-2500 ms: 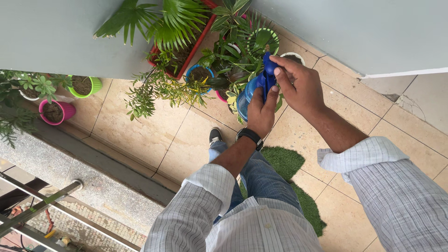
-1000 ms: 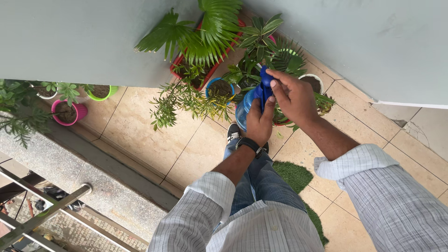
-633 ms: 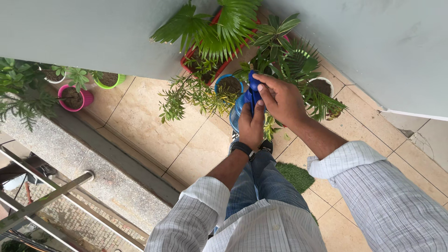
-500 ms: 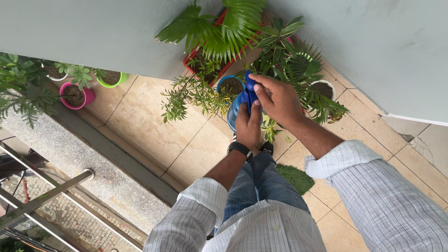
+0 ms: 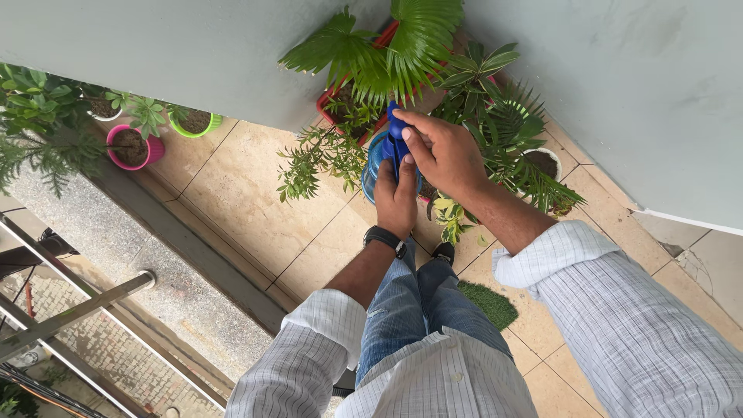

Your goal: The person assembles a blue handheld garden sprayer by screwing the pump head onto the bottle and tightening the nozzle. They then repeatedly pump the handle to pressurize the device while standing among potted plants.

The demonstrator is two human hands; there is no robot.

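A blue spray bottle (image 5: 376, 159) with a dark blue pump head (image 5: 395, 133) is held out in front of me above a cluster of potted plants. My left hand (image 5: 395, 199) wraps the bottle's body from below; a black watch sits on that wrist. Over the top, my right hand (image 5: 439, 152) grips the pump head with its fingers curled on it. Directly under the bottle are a feathery green and yellow plant (image 5: 313, 157) and a red planter (image 5: 334, 114) with fan palm leaves (image 5: 381, 44).
More pots crowd the wall corner at the right, one white (image 5: 548, 161). A pink pot (image 5: 131, 147) and a green pot (image 5: 197, 122) stand at the left by a raised stone ledge (image 5: 147, 255) with a metal railing (image 5: 73, 313). A green turf mat (image 5: 484, 302) lies by my feet.
Both hands and the bottle have shifted left and slightly up in view, from beside the white pot to over the red planter. My grip is the same throughout.
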